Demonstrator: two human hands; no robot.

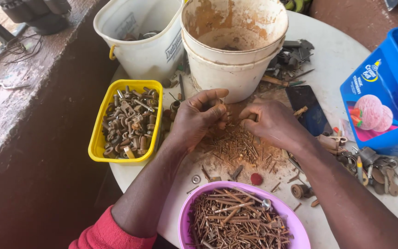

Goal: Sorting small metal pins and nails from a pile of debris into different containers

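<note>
Yellow tub [96, 138] of rusty bolts at far left, well apart from left hand [198, 117], curled with fingertips pinched on a small rusty piece hard to make out. Heap of rusty nails [237, 148] just below and between both hands, lying every way; right hand [272, 123] equally near, fingers bunched, grip hidden, purple bowl [187, 216] nearer the body

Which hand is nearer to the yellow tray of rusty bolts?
Left. The left hand is just right of the yellow tray; the right hand is farther right, beyond it.
</note>
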